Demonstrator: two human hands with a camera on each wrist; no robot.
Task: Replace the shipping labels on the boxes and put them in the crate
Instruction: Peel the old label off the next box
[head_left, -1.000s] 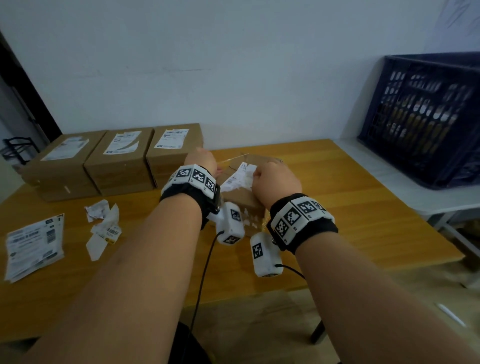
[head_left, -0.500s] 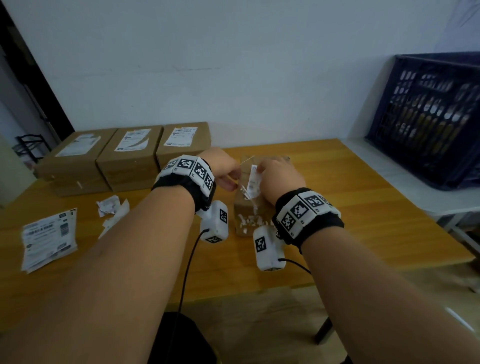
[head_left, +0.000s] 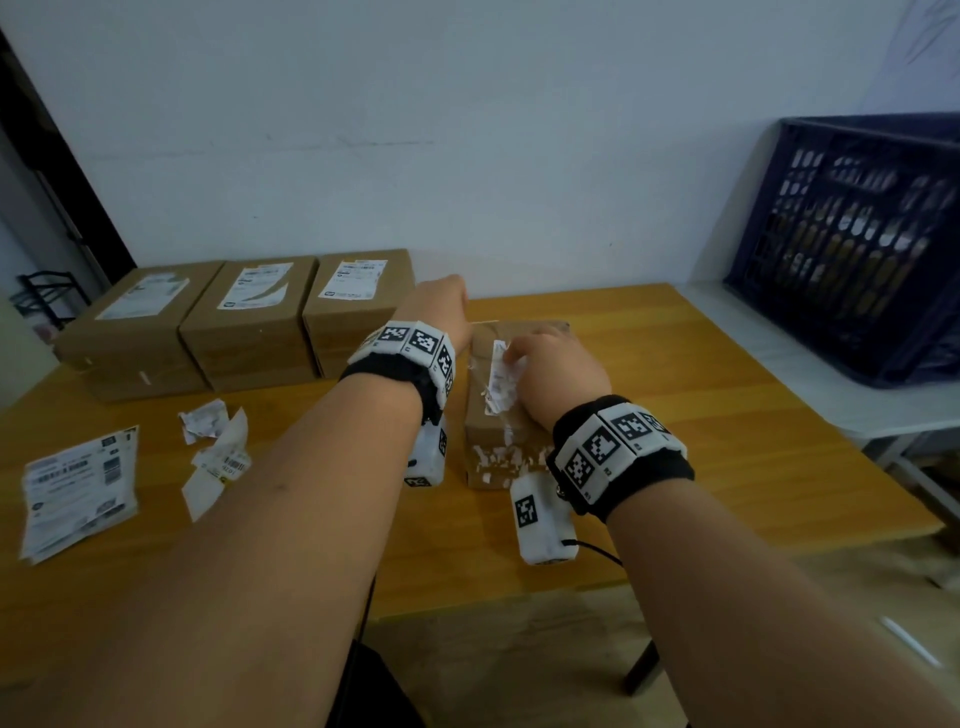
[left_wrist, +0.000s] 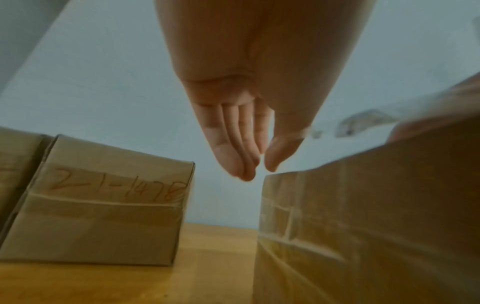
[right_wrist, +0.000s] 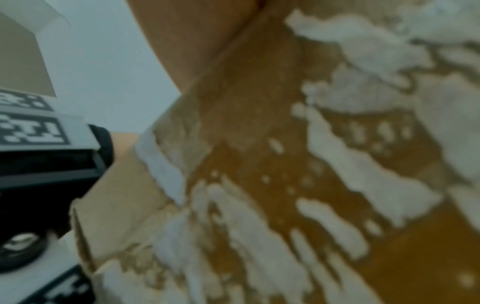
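Observation:
A brown cardboard box (head_left: 511, 431) lies on the wooden table (head_left: 727, 415), and its near part carries white torn label residue (right_wrist: 350, 164). My right hand (head_left: 511, 356) rests on the box top and pinches a half-peeled strip of the old label (head_left: 500, 382). My left hand (head_left: 441, 301) hovers just left of the box's far end, fingers straight and together, holding nothing (left_wrist: 255, 170). The left wrist view shows this box (left_wrist: 363, 226) at its right. The dark blue crate (head_left: 852, 244) stands at the far right.
Three labelled boxes (head_left: 254, 322) stand in a row at the back left; the nearest one (left_wrist: 103, 205) has a number handwritten on it. Torn label scraps (head_left: 213, 447) and a stack of fresh labels (head_left: 78, 488) lie at the left. The crate sits on a white side table (head_left: 831, 405).
My left hand has let go at the box and moved away to its far left, fingers now straight. My right hand still pinches the label strip on the box top.

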